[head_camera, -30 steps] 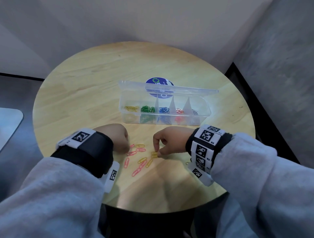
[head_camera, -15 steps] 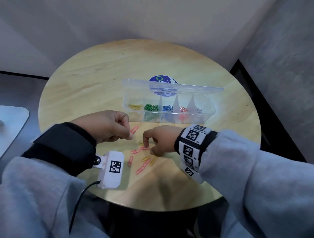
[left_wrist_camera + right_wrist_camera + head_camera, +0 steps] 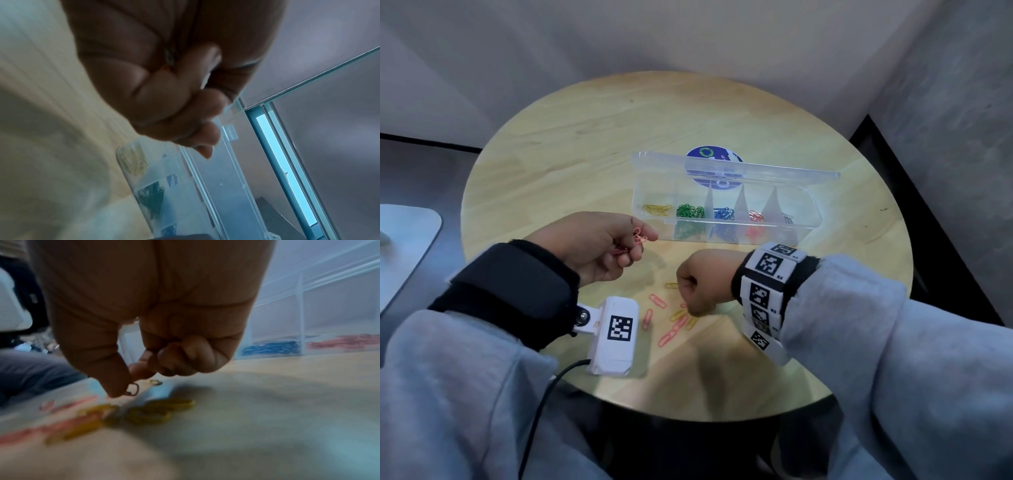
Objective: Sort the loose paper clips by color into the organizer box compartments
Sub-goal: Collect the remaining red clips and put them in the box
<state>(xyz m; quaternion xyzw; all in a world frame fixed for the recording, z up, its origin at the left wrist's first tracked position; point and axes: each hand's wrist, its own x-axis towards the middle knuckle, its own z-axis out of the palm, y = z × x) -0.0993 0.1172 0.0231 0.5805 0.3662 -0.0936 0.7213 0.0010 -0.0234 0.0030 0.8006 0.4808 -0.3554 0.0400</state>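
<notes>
Round wooden desk (image 3: 558,164) carries the clear organizer box (image 3: 726,236); near its front wall the left hand (image 3: 599,246) pinches pink paper clips (image 3: 639,237), the right hand (image 3: 697,282) pinching one from the loose paper clips (image 3: 671,329).

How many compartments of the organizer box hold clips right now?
5, left to right: yellow clips, green clips, blue clips, red clips, greyish clips at the right end, partly hidden.
</notes>
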